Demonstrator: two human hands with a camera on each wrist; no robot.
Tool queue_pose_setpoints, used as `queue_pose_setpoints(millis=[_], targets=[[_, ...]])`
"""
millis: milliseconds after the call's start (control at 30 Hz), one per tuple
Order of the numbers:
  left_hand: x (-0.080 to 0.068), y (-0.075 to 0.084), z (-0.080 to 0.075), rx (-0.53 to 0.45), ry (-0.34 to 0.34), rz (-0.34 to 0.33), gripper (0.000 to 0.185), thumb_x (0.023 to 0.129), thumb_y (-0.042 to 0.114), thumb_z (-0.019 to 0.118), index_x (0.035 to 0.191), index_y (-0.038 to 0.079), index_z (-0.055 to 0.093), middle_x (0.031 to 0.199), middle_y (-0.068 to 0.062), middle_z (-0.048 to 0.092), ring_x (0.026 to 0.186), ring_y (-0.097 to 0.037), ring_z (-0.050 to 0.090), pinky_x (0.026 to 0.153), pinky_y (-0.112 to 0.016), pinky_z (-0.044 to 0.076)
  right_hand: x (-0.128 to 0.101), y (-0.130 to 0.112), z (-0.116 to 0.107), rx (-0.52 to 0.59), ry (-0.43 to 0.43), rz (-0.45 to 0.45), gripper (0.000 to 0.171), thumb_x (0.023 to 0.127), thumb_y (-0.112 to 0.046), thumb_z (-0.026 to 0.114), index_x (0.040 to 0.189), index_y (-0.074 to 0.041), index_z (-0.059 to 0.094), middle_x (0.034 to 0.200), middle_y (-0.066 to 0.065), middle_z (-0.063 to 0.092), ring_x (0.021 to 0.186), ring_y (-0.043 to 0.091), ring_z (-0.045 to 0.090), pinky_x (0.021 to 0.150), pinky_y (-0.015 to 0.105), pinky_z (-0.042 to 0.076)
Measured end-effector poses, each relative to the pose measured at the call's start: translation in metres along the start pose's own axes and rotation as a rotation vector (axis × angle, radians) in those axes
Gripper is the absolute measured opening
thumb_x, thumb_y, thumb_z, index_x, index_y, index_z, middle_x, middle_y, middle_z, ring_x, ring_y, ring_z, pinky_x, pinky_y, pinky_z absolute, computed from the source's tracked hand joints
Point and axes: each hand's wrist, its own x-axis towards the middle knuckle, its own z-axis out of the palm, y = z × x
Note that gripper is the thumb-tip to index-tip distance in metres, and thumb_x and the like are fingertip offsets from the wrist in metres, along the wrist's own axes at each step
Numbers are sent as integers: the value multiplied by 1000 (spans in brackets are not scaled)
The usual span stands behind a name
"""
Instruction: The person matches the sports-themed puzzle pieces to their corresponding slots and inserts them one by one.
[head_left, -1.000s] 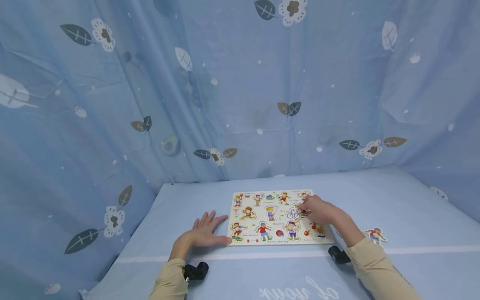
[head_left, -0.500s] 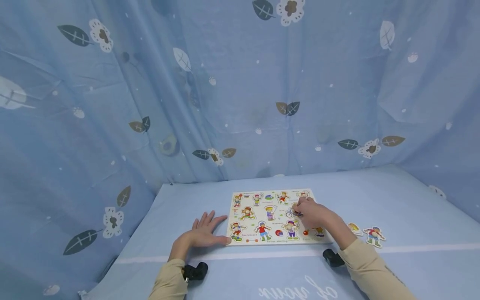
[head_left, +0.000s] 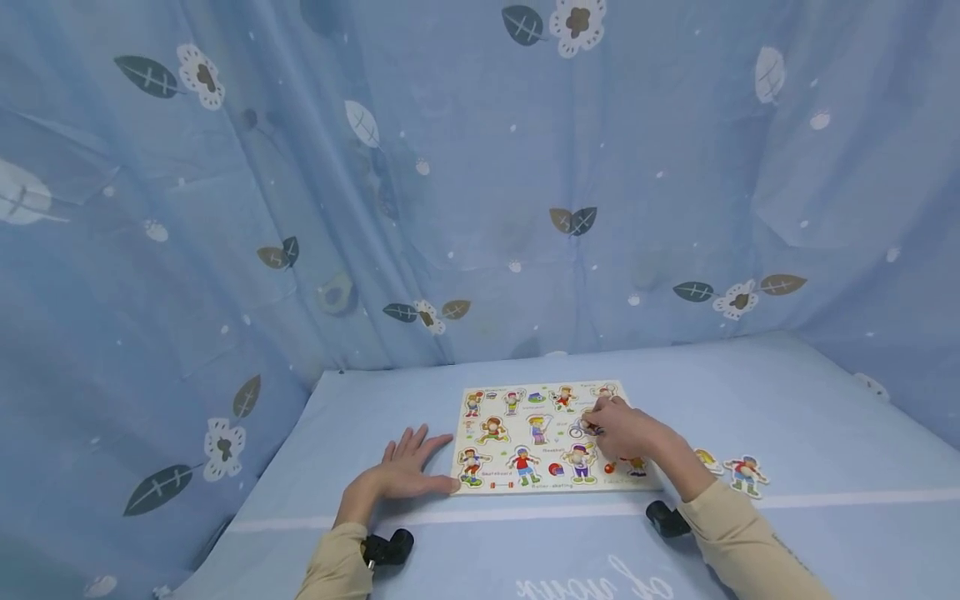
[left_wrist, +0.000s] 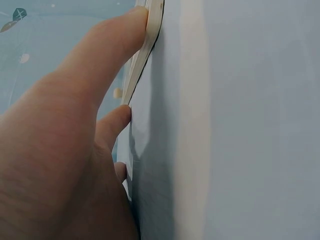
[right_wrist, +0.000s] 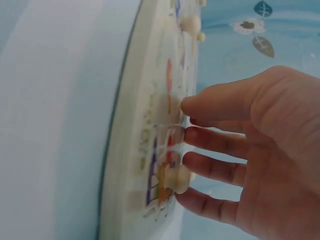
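A cream wooden puzzle board (head_left: 542,490) with knobbed pieces of children at sports lies on the bedcover-like cloth. My right hand (head_left: 628,429) is over its right side, with thumb and fingertips pinching a cyclist puzzle piece (head_left: 577,428); the fingers hide much of it. In the right wrist view, my right hand (right_wrist: 280,145) has its fingertips at the board's face, near a round wooden knob (right_wrist: 178,179). My left hand (head_left: 401,468) lies with fingers spread at the board's left edge. Its thumb presses the near-left corner, as the left wrist view shows the thumb (left_wrist: 110,40) against the edge.
Two loose pieces, a child in blue cap (head_left: 746,475) and a partly hidden yellow-topped one (head_left: 707,460), lie right of the board beside my right forearm. A blue patterned curtain (head_left: 480,183) hangs behind the cloth-covered surface (head_left: 480,550).
My right hand has shifted a little left on the board with the cyclist piece, uncovering the yellow-topped loose piece beside the forearm. The left hand stays in place.
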Motion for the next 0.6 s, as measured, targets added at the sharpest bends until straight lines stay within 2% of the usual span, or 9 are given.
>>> queue_pose_setpoints(millis=[100, 267, 433, 600], targets=[[-2, -3, 1, 2, -1, -2, 92, 77, 67, 67, 153, 24, 37, 164, -20, 14, 151, -44, 4, 118, -65, 4, 2, -2, 3, -7, -6, -2, 45, 92, -4, 57, 137, 1, 56, 130, 17, 53, 115, 31, 47, 83, 44, 44], [-3, -8, 1, 7, 3, -17, 93, 77, 69, 65, 153, 26, 36, 164, -19, 14, 151, -42, 4, 119, -63, 5, 4, -4, 2, -41, 47, -24, 42, 93, -11, 62, 133, 0, 60, 128, 18, 58, 121, 37, 51, 100, 54, 46], [-1, -6, -1, -10, 6, -6, 95, 76, 72, 64, 153, 24, 37, 164, -20, 13, 151, -42, 3, 119, -63, 2, 0, -1, -3, -33, 118, -52, 36, 93, -12, 64, 128, -2, 65, 130, 19, 60, 126, 41, 50, 103, 58, 44], [1, -2, 0, -24, 4, 4, 97, 74, 73, 64, 152, 22, 38, 163, -22, 14, 151, -44, 3, 119, -64, 2, -10, 9, -6, 17, 159, -73, 34, 91, -11, 68, 125, -8, 68, 132, 16, 61, 126, 39, 51, 102, 57, 45]])
